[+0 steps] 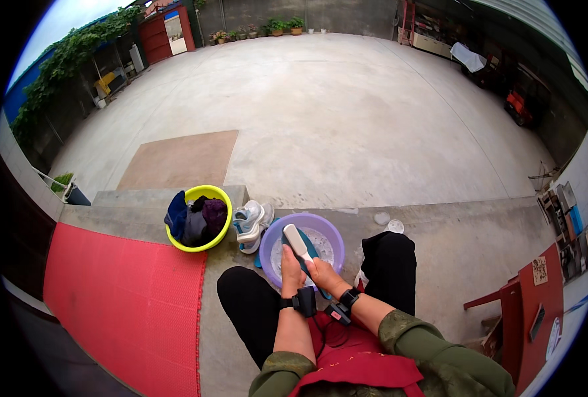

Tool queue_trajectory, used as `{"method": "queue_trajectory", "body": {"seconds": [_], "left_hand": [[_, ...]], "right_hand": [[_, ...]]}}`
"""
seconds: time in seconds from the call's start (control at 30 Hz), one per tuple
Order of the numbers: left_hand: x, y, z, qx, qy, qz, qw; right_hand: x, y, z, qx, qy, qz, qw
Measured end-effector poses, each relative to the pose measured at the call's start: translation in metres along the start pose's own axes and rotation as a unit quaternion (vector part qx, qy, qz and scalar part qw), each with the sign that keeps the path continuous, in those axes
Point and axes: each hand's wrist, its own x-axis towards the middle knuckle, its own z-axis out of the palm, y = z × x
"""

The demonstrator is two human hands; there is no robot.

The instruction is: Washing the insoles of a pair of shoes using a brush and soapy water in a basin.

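Note:
Both of my hands are over a purple basin (265,246) of sudsy water. My left hand (292,270) is closed on a dark teal flat piece (312,243), whose exact kind I cannot make out. My right hand (327,275) grips a white scrub brush (297,241) that lies against the teal piece. Its bristles are hidden. White sneakers with blue-grey parts (249,225) stand just left of the basin. Beyond them, a yellow-green basin (224,241) holds dark clothes (201,221).
A red mat (122,301) covers the step at left. White round lids (395,226) lie right of the basin, near my right knee (392,264). A red wooden table (532,311) stands at lower right. Past the step edge spreads a concrete yard (320,119) with potted plants (277,26) far back.

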Motion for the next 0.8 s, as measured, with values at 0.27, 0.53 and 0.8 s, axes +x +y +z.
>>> {"method": "queue_trajectory", "body": {"seconds": [0.27,0.53,0.8], "left_hand": [[-0.012,-0.007,0.017,0.012,-0.042,-0.034,0.998],[-0.002,0.009,0.007,-0.035,-0.059,-0.052,0.996],[-0.001,0.008,-0.001,-0.141,-0.039,-0.102,0.984]], "right_hand": [[0.017,0.034,-0.007,0.013,0.070,0.052,0.996],[0.033,0.028,-0.030,0.271,0.053,0.190,0.942],[0.003,0.024,-0.037,0.245,0.064,0.126,0.959]]}}
